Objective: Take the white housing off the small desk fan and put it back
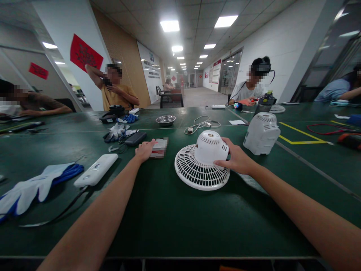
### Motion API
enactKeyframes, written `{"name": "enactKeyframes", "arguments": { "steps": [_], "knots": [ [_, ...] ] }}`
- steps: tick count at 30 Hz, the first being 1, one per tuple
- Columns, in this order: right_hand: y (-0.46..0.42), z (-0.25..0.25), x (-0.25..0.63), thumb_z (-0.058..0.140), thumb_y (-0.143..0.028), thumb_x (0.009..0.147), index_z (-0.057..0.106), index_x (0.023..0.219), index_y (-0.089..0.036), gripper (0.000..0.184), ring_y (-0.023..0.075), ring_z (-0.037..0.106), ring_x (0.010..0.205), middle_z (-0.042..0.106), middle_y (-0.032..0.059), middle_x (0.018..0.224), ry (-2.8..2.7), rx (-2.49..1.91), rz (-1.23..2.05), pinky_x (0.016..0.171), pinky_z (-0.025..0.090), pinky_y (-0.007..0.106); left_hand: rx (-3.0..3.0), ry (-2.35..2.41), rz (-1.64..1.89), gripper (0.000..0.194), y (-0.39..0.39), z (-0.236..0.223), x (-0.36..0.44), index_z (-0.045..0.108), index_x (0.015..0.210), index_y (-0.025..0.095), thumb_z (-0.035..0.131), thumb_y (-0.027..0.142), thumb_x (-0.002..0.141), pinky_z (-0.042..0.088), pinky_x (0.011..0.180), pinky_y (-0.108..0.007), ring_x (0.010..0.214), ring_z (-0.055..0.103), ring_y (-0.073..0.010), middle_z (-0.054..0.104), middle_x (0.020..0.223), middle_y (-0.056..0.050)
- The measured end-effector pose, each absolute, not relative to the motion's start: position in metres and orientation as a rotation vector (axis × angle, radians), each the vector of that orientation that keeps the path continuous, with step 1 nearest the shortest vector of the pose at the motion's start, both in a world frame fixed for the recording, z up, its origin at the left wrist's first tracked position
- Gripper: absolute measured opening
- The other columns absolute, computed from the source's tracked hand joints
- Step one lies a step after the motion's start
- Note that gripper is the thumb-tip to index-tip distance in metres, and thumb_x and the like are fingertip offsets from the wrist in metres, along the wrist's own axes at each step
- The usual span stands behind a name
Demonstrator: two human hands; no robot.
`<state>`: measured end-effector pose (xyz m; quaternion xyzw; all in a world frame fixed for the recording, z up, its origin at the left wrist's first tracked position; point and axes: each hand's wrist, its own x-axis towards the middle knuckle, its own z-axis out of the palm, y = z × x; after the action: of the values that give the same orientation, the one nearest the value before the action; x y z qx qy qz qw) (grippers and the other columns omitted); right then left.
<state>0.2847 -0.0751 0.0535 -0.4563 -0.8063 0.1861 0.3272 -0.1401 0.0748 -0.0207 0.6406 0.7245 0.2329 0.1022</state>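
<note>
My right hand (238, 156) grips the side of a white fan motor housing (208, 148), thumb in front and fingers behind. The housing sits on top of a round white fan grille (197, 177) lying on the green table. My left hand (144, 151) is closed at the left edge of a small flat red-and-white box (160, 147), partly blurred out; some of its fingers are hidden. To the right of my right hand stands a second white plastic housing (261, 133), upright with vent slots.
Left lie a white power bank (97, 170) with a cable, blue-white gloves (42, 184) and a dark case (135, 138). Farther back are a metal bowl (166, 120) and a white cable (197, 126). Yellow tape (307, 142) marks the right. Several people sit around the table.
</note>
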Motion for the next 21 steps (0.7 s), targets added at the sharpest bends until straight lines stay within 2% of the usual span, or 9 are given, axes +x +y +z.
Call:
{"name": "enactKeyframes", "arguments": {
  "steps": [3, 7, 13, 21],
  "knots": [
    [-0.0751, 0.0533, 0.2843, 0.073, -0.042, 0.071, 0.033, 0.141, -0.019, 0.084, 0.0340, 0.062, 0.107, 0.060, 0.0148, 0.126, -2.110, -1.186, 0.483, 0.090, 0.051, 0.050, 1.900, 2.130, 0.722, 0.077, 0.0738, -0.0228, -0.1402, 0.055, 0.134, 0.031, 0.013, 0.073, 0.086, 0.028, 0.102, -0.059, 0.129, 0.042, -0.0402, 0.051, 0.139, -0.013],
    [-0.0749, 0.0536, 0.2842, 0.073, -0.041, 0.070, 0.033, 0.143, -0.019, 0.085, 0.0349, 0.062, 0.106, 0.060, 0.0156, 0.126, -2.110, -1.191, 0.486, 0.089, 0.051, 0.051, 1.921, 2.070, 0.705, 0.073, 0.0715, -0.0200, -0.1405, 0.058, 0.131, 0.038, 0.009, 0.071, 0.087, 0.024, 0.101, -0.065, 0.128, 0.040, -0.0438, 0.050, 0.140, -0.011],
    [-0.0738, 0.0520, 0.2852, 0.073, -0.042, 0.070, 0.034, 0.142, -0.019, 0.085, 0.0344, 0.062, 0.106, 0.060, 0.0152, 0.126, -2.111, -1.197, 0.458, 0.089, 0.051, 0.051, 1.941, 2.023, 0.758, 0.074, 0.0695, -0.0162, -0.1406, 0.066, 0.119, 0.036, 0.009, 0.071, 0.087, 0.027, 0.099, -0.065, 0.125, 0.044, -0.0443, 0.053, 0.137, -0.010],
    [-0.0728, 0.0510, 0.2855, 0.073, -0.042, 0.071, 0.034, 0.141, -0.019, 0.084, 0.0335, 0.062, 0.106, 0.061, 0.0146, 0.124, -2.119, -1.178, 0.454, 0.091, 0.050, 0.050, 1.918, 2.059, 0.761, 0.074, 0.0711, -0.0157, -0.1389, 0.069, 0.116, 0.035, 0.010, 0.069, 0.087, 0.028, 0.100, -0.064, 0.125, 0.045, -0.0425, 0.054, 0.137, -0.007]
  ]
}}
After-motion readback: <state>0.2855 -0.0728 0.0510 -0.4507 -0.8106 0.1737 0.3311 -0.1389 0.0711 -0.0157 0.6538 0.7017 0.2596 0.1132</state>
